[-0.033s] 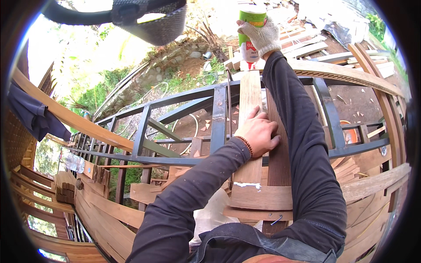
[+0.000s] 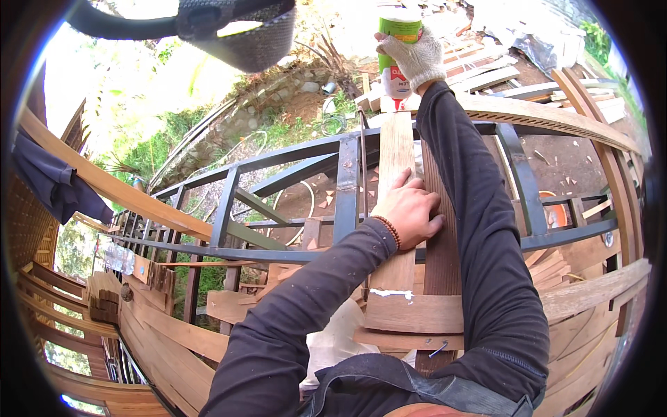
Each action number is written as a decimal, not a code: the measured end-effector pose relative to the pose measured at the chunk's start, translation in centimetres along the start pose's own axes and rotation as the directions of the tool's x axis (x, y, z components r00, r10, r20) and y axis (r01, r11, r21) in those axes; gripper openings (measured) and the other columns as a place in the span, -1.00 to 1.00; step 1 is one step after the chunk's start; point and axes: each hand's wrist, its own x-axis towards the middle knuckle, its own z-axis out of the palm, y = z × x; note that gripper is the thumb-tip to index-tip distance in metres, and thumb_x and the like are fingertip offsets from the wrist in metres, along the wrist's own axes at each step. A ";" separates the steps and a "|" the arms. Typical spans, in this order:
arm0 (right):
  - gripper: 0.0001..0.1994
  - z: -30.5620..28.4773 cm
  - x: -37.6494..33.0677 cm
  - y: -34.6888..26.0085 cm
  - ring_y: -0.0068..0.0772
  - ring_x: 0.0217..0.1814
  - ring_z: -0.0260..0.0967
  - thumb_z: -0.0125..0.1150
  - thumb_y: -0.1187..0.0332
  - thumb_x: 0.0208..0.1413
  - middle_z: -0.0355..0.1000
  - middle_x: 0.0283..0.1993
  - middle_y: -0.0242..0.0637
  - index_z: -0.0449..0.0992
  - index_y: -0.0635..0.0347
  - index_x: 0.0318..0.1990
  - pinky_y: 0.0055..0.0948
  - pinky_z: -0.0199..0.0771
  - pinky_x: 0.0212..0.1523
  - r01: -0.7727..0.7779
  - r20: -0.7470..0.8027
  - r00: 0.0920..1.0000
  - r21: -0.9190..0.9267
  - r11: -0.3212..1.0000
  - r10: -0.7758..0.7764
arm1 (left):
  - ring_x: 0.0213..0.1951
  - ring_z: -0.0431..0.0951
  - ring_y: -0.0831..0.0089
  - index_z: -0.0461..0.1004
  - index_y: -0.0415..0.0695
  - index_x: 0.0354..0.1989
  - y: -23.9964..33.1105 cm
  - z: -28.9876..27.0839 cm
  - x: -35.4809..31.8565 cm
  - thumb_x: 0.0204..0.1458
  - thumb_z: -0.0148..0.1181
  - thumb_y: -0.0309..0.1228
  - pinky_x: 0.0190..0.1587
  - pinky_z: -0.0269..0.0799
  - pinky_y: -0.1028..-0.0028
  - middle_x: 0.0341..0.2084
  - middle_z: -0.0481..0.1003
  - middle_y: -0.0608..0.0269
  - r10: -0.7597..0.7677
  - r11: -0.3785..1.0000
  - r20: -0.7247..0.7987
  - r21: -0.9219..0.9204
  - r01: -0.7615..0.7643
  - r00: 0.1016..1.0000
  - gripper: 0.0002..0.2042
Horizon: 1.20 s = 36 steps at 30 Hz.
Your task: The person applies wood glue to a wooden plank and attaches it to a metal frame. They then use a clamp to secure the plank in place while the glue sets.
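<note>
Two hands busy: right hand (image 2: 415,57) gripping glue bottle (image 2: 397,48) at twelve o'clock; left hand (image 2: 410,210) flat, open on plank (image 2: 394,174) running twelve-to-six.

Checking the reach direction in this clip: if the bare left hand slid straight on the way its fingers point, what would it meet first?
The left hand lies flat on the light wooden plank, fingers pointing along it. Going on, it would probably first meet the glue bottle tip held by the gloved right hand; depth is unclear.

1 glue bottle (image 2: 397,52), green, white and red label, top centre.
</note>
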 end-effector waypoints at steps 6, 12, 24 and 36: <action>-0.58 -0.7 -0.3 -0.7 -0.47 -0.32 0.64 0.57 0.12 -0.08 0.65 -0.32 -0.30 0.65 0.19 -0.14 -0.39 0.66 -0.23 0.066 -0.003 0.998 0.061 0.996 -0.066 | -0.01 0.49 0.14 0.58 -0.17 -0.33 0.0 0.0 0.1 0.10 0.16 -0.14 0.46 -0.05 0.02 -0.40 0.54 0.06 -0.008 1.000 0.015 -0.007 0.008 1.000 -0.69; -0.58 -1.1 0.2 -1.1 -0.46 -0.33 0.63 0.59 0.10 -0.14 0.65 -0.31 -0.32 0.68 0.13 -0.16 -0.36 0.65 -0.21 0.090 -0.014 0.996 -0.003 0.996 -0.090 | -0.01 0.50 0.14 0.58 -0.16 -0.33 -0.3 -0.2 0.5 0.09 0.17 -0.14 0.47 -0.06 0.02 -0.38 0.54 0.06 0.003 1.000 -0.007 0.009 -0.003 1.000 -0.70; -0.57 -2.2 -0.3 -1.8 -0.48 -0.30 0.62 0.52 -0.01 -0.10 0.65 -0.28 -0.31 0.69 0.05 -0.15 -0.37 0.62 -0.24 0.111 0.027 0.994 -0.101 0.989 -0.109 | -0.01 0.50 0.17 0.60 -0.17 -0.33 -0.1 -0.6 0.6 0.09 0.18 -0.14 0.48 -0.09 0.03 -0.37 0.55 0.07 -0.008 1.000 0.011 0.006 0.008 1.000 -0.69; -0.50 -2.4 -0.4 -2.0 -0.43 -0.29 0.63 0.58 0.02 -0.12 0.65 -0.27 -0.30 0.63 0.12 -0.09 -0.30 0.65 -0.19 0.138 0.073 0.989 -0.187 0.973 -0.126 | -0.03 0.49 0.19 0.59 -0.16 -0.35 -0.1 -0.6 0.6 0.09 0.18 -0.15 0.47 -0.06 0.07 -0.39 0.57 0.10 -0.015 1.000 0.028 0.005 0.015 0.999 -0.70</action>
